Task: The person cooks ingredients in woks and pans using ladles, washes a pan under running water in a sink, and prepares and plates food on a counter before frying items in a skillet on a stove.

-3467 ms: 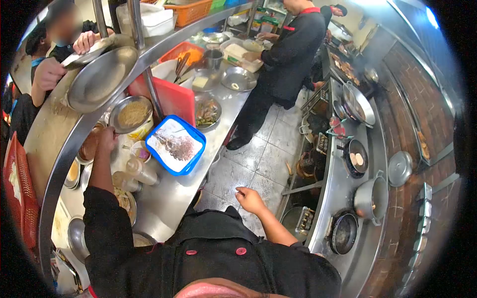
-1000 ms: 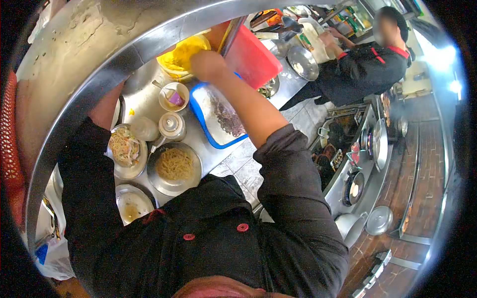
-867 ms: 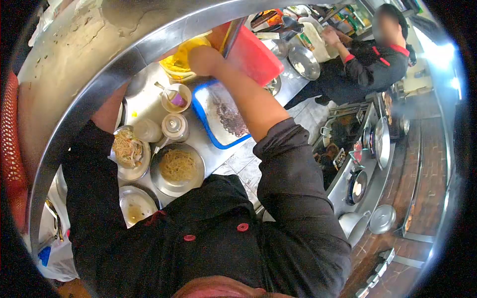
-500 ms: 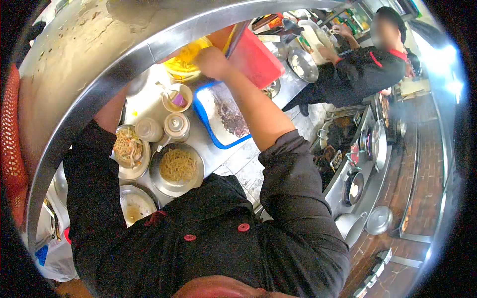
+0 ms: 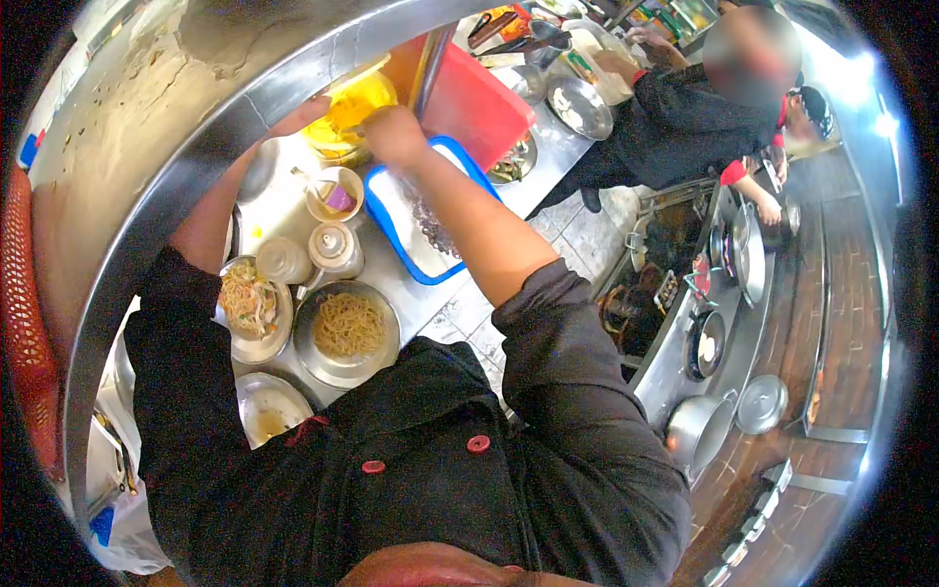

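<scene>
My right hand (image 5: 394,137) is curled at the near right side of a tub of yellow food (image 5: 354,106); its fingertips are hidden. My left hand (image 5: 301,117) reaches to the tub's left side, partly covered by the metal shelf edge, and its fingers do not show clearly. Just below the tub stands a small bowl (image 5: 318,203) with a purple-headed utensil (image 5: 339,199) in it. Under my right forearm lies a blue-rimmed tray (image 5: 380,210) with dark food in it. A pan of noodles (image 5: 350,328) and a plate of mixed noodles (image 5: 249,298) sit nearer me.
A metal shelf edge (image 5: 186,152) curves close above my left arm. Two lidded jars (image 5: 335,248) stand between bowl and noodles. A red bin (image 5: 479,103) is beyond the tray. A co-worker (image 5: 685,127) stands at the counter; another person's hand (image 5: 769,210) is over the stove pans.
The view has shifted slightly. My left hand has come into sight at the tub, and my right hand has lowered along its side. Another person's arms have appeared at the stove.
</scene>
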`<state>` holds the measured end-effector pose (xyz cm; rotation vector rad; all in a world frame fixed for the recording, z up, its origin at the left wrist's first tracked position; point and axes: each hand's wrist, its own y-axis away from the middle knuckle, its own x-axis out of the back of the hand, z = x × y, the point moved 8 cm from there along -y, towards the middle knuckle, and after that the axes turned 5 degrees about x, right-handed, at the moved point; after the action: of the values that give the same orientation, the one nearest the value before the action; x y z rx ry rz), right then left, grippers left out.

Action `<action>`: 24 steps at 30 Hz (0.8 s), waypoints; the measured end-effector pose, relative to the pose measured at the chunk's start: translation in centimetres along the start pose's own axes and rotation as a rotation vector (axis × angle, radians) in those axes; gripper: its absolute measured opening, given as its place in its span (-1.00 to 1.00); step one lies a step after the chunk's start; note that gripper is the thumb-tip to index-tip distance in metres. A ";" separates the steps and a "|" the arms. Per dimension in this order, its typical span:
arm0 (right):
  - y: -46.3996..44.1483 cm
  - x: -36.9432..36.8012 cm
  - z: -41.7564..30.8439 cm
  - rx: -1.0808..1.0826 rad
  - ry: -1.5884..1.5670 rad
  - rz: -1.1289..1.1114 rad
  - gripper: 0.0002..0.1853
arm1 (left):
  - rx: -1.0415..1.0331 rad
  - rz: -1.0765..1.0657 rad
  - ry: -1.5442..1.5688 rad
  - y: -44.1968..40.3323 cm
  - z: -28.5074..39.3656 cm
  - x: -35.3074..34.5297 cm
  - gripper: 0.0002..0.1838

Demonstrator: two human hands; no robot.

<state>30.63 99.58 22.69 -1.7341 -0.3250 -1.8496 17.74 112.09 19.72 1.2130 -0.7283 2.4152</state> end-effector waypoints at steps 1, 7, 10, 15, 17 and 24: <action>0.3 -0.2 0.0 0.035 0.046 0.046 -0.85 | -0.008 -0.003 -0.003 0.1 1.9 1.4 -0.72; 4.3 -9.2 6.6 -0.700 -1.532 0.461 -0.87 | 0.014 0.127 0.057 -1.3 -2.9 -0.6 -0.73; 11.0 -0.1 3.6 -0.795 -1.664 0.459 -0.82 | -0.058 -0.076 -0.001 -1.4 3.3 1.9 -0.86; 26.8 7.5 0.1 -0.984 -2.239 0.667 -0.77 | -0.144 -0.175 -0.268 1.7 14.4 3.0 -0.91; 34.1 7.9 -0.4 -1.041 -2.279 0.789 -0.82 | -0.285 -0.143 -0.278 3.2 16.7 2.3 -0.92; 59.2 11.0 -5.3 -1.192 -1.930 1.362 -0.83 | -0.146 -0.336 -0.442 4.2 16.5 -1.5 -0.80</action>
<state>59.36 46.48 20.48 -2.5507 1.1993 1.1605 26.96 98.94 25.61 1.6769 -0.7336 1.8125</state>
